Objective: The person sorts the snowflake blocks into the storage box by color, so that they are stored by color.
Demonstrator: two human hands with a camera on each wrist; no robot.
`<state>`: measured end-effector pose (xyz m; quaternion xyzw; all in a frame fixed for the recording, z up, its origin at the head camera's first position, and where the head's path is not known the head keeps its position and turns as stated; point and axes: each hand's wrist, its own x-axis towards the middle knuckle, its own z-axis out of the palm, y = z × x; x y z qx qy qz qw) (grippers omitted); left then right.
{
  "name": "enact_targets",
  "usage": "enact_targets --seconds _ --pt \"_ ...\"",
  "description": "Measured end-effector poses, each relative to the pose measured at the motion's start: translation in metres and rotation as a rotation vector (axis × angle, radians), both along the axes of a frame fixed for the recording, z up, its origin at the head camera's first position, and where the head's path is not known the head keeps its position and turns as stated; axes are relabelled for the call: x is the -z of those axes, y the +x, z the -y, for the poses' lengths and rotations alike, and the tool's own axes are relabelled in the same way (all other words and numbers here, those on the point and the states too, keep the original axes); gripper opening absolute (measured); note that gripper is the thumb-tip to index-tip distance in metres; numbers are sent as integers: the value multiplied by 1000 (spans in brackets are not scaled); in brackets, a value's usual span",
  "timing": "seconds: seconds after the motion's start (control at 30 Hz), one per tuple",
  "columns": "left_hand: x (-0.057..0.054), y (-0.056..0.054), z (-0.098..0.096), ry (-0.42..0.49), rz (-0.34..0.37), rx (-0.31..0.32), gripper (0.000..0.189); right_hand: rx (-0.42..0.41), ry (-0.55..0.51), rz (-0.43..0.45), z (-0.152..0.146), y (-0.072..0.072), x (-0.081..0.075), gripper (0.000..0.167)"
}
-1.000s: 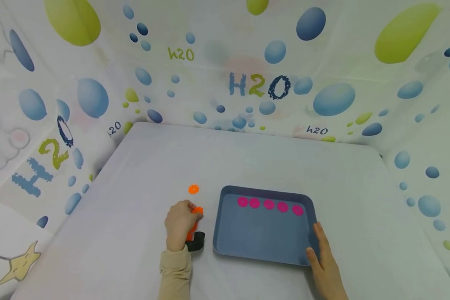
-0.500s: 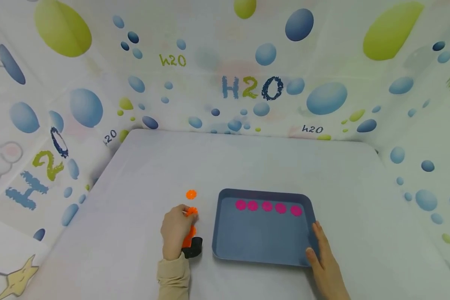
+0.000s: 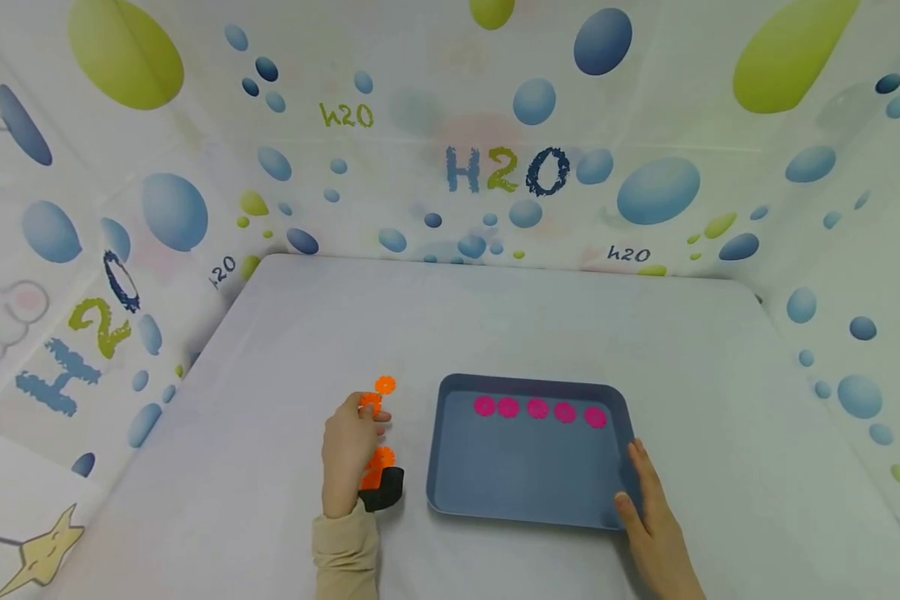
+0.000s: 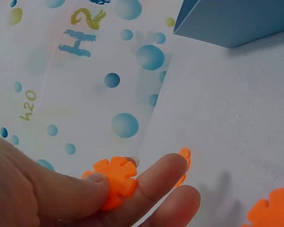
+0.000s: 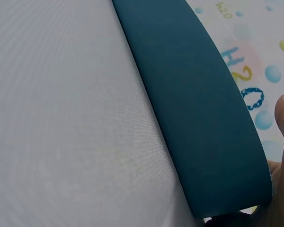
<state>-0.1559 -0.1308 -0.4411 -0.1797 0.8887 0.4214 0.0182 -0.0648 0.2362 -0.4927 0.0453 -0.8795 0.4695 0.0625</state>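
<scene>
Between its thumb and index finger, my left hand [image 3: 348, 446] pinches an orange flower-shaped disc [image 4: 119, 179], left of the tray. One orange disc [image 3: 386, 384] lies on the table just past these fingers. Several more orange discs [image 3: 382, 457] lie close to the left wrist, partly hidden by the hand and a black wrist-worn piece [image 3: 387, 492]. My right hand [image 3: 656, 533] rests at the right side of the blue-grey tray [image 3: 525, 492], fingers straight along its edge and thumb by the near right corner. Inside the tray, several pink discs [image 3: 537, 408] form a row along the far side.
A white cloth-covered table [image 3: 510, 325] spreads around the tray. Behind and beside it rise white hangings [image 3: 420, 50] printed with blue and green drops and H2O lettering. The tray's raised wall [image 5: 194, 109] stands up from the cloth.
My left hand has lifted an orange disc from the table and tilted it up, drawing slightly back and left. The right hand stays at the tray. The head view shifted slightly.
</scene>
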Motion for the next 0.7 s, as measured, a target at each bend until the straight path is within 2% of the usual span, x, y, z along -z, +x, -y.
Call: enact_targets --seconds 0.7 --pt "-3 1 -4 37 9 30 35 -2 5 19 0 0 -1 63"
